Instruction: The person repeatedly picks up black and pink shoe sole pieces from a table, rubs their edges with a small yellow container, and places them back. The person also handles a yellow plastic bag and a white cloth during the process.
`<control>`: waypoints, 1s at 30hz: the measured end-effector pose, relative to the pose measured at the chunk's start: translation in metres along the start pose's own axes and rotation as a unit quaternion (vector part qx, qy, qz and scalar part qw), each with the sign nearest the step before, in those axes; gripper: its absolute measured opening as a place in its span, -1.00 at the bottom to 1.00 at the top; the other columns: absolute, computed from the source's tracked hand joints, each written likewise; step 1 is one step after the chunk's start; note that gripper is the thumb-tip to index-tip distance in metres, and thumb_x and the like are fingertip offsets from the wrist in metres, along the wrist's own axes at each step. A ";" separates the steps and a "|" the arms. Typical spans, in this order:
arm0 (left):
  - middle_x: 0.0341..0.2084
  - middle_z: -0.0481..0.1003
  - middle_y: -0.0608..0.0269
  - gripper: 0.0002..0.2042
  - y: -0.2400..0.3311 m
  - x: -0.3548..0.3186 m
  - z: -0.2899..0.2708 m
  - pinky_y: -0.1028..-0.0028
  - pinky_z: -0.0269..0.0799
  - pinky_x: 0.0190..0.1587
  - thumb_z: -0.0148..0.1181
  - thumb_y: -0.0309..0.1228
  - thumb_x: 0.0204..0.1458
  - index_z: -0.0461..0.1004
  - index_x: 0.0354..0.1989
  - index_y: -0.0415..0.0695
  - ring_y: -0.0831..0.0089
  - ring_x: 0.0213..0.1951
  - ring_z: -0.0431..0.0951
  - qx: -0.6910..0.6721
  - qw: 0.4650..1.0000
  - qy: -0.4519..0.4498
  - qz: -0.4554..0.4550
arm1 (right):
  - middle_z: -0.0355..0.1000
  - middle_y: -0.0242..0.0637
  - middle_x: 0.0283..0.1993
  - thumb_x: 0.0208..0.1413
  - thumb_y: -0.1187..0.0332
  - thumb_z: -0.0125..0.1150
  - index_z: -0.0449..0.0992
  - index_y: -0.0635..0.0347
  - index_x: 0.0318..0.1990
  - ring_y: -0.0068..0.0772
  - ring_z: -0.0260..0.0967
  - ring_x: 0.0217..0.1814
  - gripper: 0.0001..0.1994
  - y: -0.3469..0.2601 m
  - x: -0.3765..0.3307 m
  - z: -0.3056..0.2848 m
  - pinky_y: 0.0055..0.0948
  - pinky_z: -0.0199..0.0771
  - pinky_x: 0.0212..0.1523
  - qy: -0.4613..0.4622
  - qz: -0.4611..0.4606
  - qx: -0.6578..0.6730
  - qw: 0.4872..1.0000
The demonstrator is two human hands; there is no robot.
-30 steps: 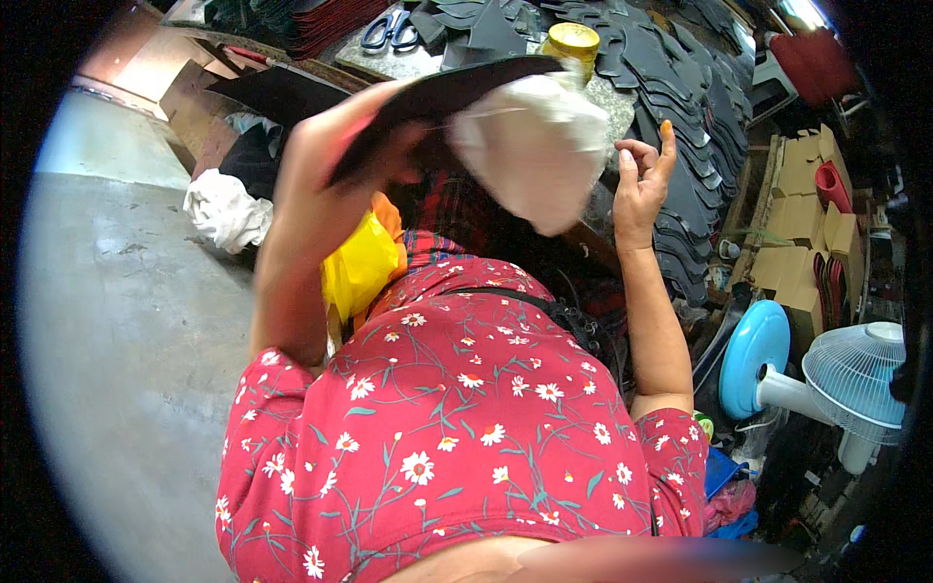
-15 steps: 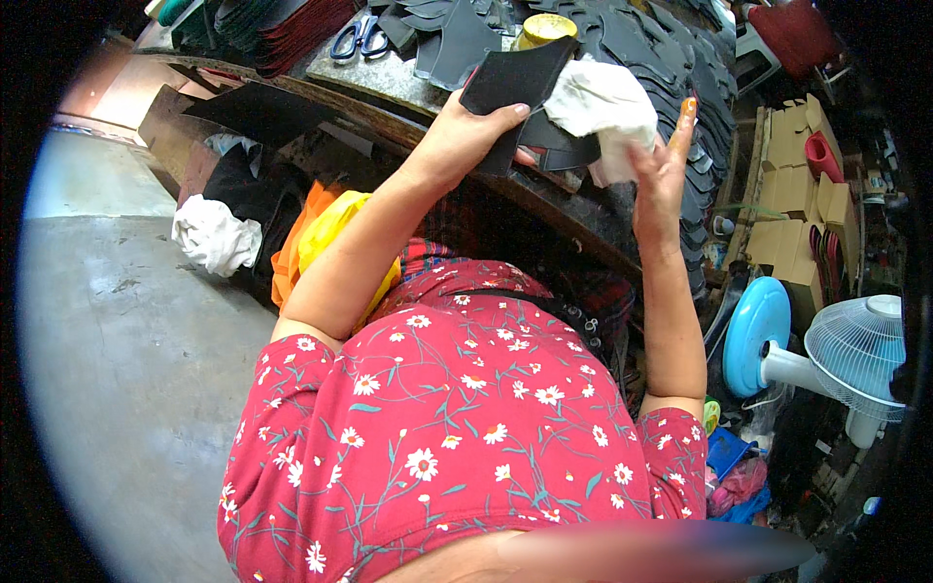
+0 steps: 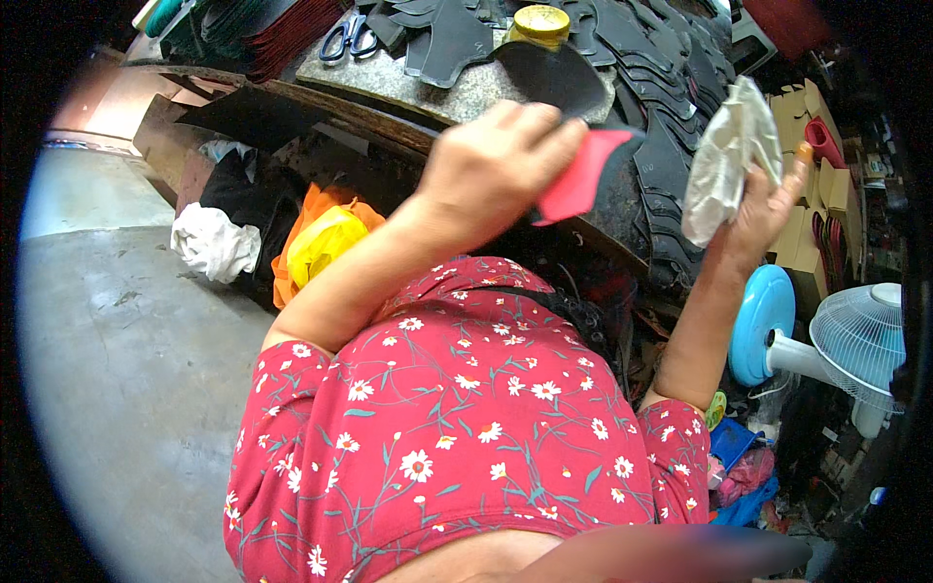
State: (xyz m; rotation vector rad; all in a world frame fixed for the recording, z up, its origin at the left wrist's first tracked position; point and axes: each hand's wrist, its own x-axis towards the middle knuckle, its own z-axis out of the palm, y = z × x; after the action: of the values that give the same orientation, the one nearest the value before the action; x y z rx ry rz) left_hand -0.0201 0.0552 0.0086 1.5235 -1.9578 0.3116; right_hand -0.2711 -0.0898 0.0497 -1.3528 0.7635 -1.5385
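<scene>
My left hand [image 3: 501, 165] is raised in front of the table's near edge, its fingers closed on a flat cut piece [image 3: 586, 180]. A bright pink face of that piece shows, with a dark edge behind it; motion blurs it slightly. Just beyond my knuckles a smooth black sheet piece [image 3: 559, 78] lies over the stone slab, and I cannot tell whether it is joined to the held one. Off to the right, my right hand [image 3: 753, 219] grips a crumpled off-white cloth [image 3: 731, 160]. One finger of that hand sticks out with an orange tip.
On the stone slab [image 3: 428, 97] are blue-handled scissors [image 3: 348, 39], dark cut pieces [image 3: 452, 44] and a yellow round tub [image 3: 540, 26]. Overlapping black pieces [image 3: 661, 126] cover the table's right side. A blue-and-white fan [image 3: 763, 325] and cardboard boxes [image 3: 799, 233] stand to the right.
The piece in my left hand has turned from its black face to a pink one and come nearer. My right hand has moved right with the cloth, away from the left.
</scene>
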 end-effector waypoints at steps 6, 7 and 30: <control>-0.19 0.42 0.13 -0.39 0.018 0.022 0.084 -0.06 0.32 0.09 0.32 -0.11 -0.14 0.41 0.16 0.03 0.11 -0.04 0.43 0.074 0.994 -0.080 0.009 | 0.39 -0.12 0.08 0.13 0.67 0.10 -0.07 0.10 0.47 -0.35 0.45 0.02 -0.24 -0.007 -0.019 0.005 -0.37 0.49 0.11 0.018 -0.052 -0.081 0.995; -0.14 0.43 0.08 -0.23 0.017 0.024 0.088 -0.10 0.30 0.12 0.39 0.00 -0.21 0.33 0.25 0.04 0.07 0.01 0.43 0.066 0.994 -0.088 0.004 | 0.39 -0.13 0.09 0.14 0.67 0.10 -0.07 0.10 0.47 -0.36 0.44 0.03 -0.24 -0.007 -0.021 0.006 -0.39 0.47 0.12 0.012 -0.048 -0.074 0.996; -0.10 0.52 0.25 -0.57 -0.008 -0.018 -0.003 0.47 0.43 0.05 0.18 -0.71 -0.11 0.50 0.00 -0.12 0.49 -0.04 0.49 -0.483 0.835 0.086 -0.249 | 0.48 -0.16 -0.02 0.10 0.65 0.16 -0.35 -0.01 0.52 -0.44 0.48 -0.07 -0.04 0.031 -0.077 0.073 -0.46 0.49 -0.01 -0.329 0.092 0.014 0.940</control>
State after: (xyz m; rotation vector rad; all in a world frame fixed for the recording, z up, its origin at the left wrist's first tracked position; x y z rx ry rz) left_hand -0.0094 0.0685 -0.0010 1.1537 -1.1573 -0.6601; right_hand -0.1951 -0.0228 0.0060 -1.5926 0.4233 -0.8546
